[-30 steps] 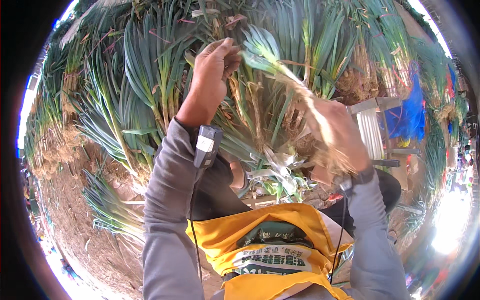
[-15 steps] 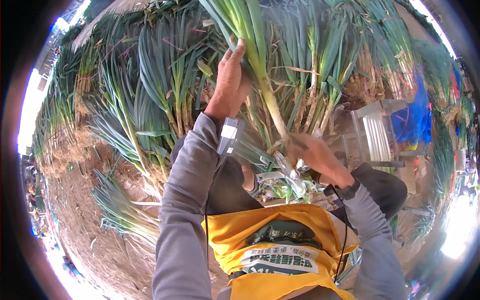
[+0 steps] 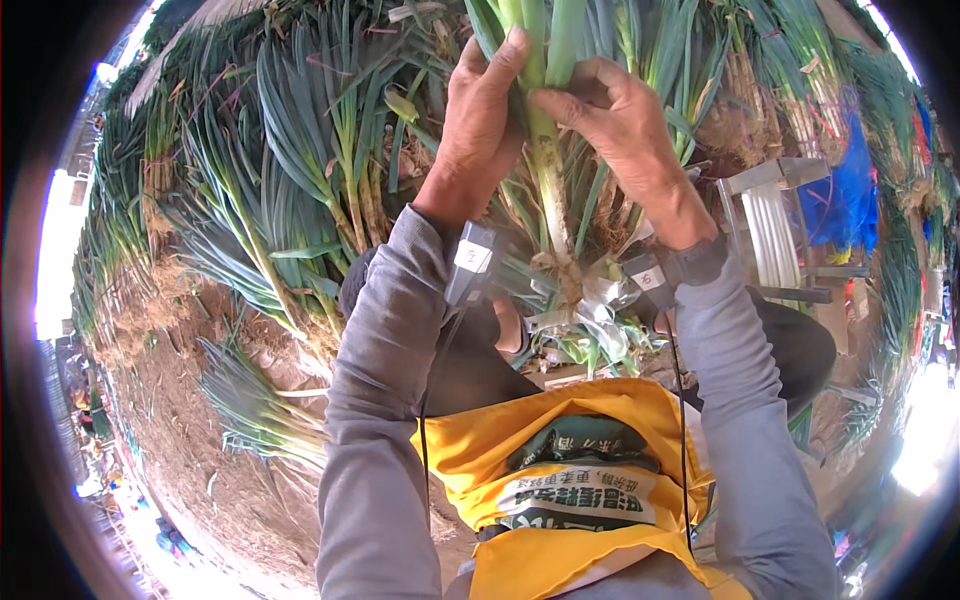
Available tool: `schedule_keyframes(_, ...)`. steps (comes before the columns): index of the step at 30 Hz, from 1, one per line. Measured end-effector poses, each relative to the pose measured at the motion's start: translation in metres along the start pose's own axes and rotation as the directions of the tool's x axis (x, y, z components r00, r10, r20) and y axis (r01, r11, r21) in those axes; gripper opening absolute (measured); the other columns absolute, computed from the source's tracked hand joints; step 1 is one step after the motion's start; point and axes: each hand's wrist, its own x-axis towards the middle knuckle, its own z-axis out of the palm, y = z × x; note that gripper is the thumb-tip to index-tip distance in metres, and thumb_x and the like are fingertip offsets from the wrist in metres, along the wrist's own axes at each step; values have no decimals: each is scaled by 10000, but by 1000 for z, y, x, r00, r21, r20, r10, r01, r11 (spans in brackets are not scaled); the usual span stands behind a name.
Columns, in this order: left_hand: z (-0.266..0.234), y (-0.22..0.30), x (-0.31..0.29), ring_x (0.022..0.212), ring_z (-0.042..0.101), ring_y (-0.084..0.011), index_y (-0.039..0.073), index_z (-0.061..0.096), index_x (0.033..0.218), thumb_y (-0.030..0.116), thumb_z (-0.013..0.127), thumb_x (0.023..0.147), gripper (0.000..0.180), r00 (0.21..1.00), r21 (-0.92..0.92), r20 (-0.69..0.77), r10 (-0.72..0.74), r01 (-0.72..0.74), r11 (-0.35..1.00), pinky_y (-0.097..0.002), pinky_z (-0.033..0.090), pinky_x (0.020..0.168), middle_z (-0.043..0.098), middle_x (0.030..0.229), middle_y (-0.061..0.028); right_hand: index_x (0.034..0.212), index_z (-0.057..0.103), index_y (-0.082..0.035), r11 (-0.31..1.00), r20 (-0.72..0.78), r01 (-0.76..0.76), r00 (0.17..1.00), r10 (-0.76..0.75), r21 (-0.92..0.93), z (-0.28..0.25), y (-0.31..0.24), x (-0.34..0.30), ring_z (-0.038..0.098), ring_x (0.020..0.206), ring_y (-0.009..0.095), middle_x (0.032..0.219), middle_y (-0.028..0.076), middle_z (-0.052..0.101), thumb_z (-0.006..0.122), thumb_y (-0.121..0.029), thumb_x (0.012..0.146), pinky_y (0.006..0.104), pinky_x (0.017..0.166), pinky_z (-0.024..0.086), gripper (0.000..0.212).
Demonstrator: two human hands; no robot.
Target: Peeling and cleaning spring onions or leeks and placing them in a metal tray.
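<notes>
A large green onion hangs almost upright in front of me, its leaves at the top of the view and its pale, soil-stained stalk pointing down toward me. Closed round its upper part is my left hand, thumb along the leaves. From the other side my right hand pinches the onion between thumb and fingers where the leaves fork. The fingertips of the left hand are partly behind the stalk. Brownish roots show at the lower end, above a heap of peeled scraps.
Bunches of green onions lie left and ahead, and more tied bunches stand at the far right. One small bunch rests on bare soil. At right are a metal-framed stool and blue plastic.
My right hand has left the root end and moved up to the leaf fork beside my left hand. The onion now hangs more upright, and both hands have shifted slightly right or upward.
</notes>
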Motion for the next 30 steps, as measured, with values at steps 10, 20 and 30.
schedule_keyframes(10, -21, 42, 16, 935, 640, -216, 71, 524, 1273, 149, 639, 1003, 304, 971, 124, -136, 198, -182, 976, -431, 561, 872, 610, 1086, -70, 1039, 687, -24, 949, 108, -291, 946, 304, -121, -20, 34, -83, 693, 964, 245, 976, 149, 709, 746, -286, 879, 397, 832, 553, 312)
schedule_keyframes(20, -30, 34, 12, 949, 667, -203, 36, 557, 1215, 128, 654, 977, 273, 978, 205, -109, 175, -151, 967, -383, 557, 858, 666, 1079, -86, 1248, 628, 10, 885, 55, -3, 998, 32, -466, -14, 68, -101, 640, 1092, 399, 1222, 228, 644, 691, -229, 935, 449, 907, 521, 398)
schedule_keyframes(30, -8, 3, 9, 989, 638, -208, 63, 544, 1264, 175, 643, 976, 325, 990, 73, -83, -112, 118, 990, -383, 540, 858, 650, 1079, -76, 1068, 711, 18, 994, -65, 79, 994, -84, -81, 13, 39, 3, 692, 888, 284, 1007, 187, 713, 746, -195, 903, 367, 783, 516, 272)
